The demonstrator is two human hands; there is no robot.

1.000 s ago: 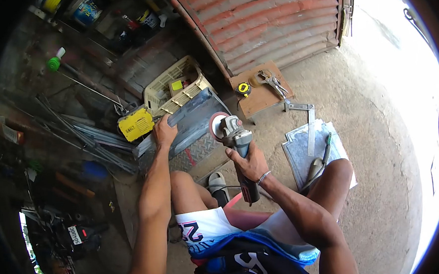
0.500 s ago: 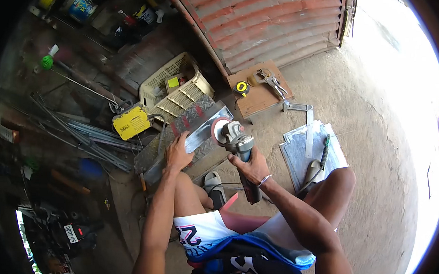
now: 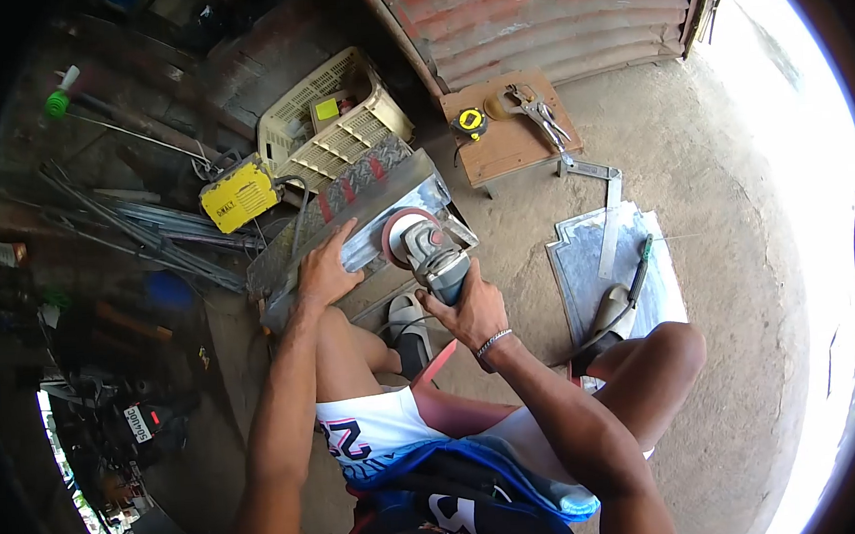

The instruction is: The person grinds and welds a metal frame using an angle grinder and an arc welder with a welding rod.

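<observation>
Angle grinder (image 3: 437, 259) sits in the right hand (image 3: 471, 313), whose fingers are clenched round its grey body just behind the head. Its reddish disc (image 3: 399, 238) points away from that hand and meets the near edge of a long metal plate (image 3: 414, 195). The plate is bright on the near side and checker-patterned with red marks on the far side.

The left hand (image 3: 324, 272) lies just left of the disc, palm down with fingers spread. It presses flat on the same plate without gripping it. Below the angle grinder, between the two forearms, is a foot in a sandal (image 3: 409, 328) on the concrete floor (image 3: 717, 252).

Beyond the left hand stand a yellow box (image 3: 238, 195) and a cream plastic crate (image 3: 333, 117), with thin metal rods (image 3: 156, 244) further left. Beyond the right hand is a low wooden board (image 3: 503, 147) carrying a yellow tape measure (image 3: 468, 122) and locking pliers (image 3: 535, 107). To the right of the right hand, a steel square (image 3: 606, 204) lies across a grey sheet (image 3: 583, 278). A red corrugated wall (image 3: 550, 19) rises at the far side.
</observation>
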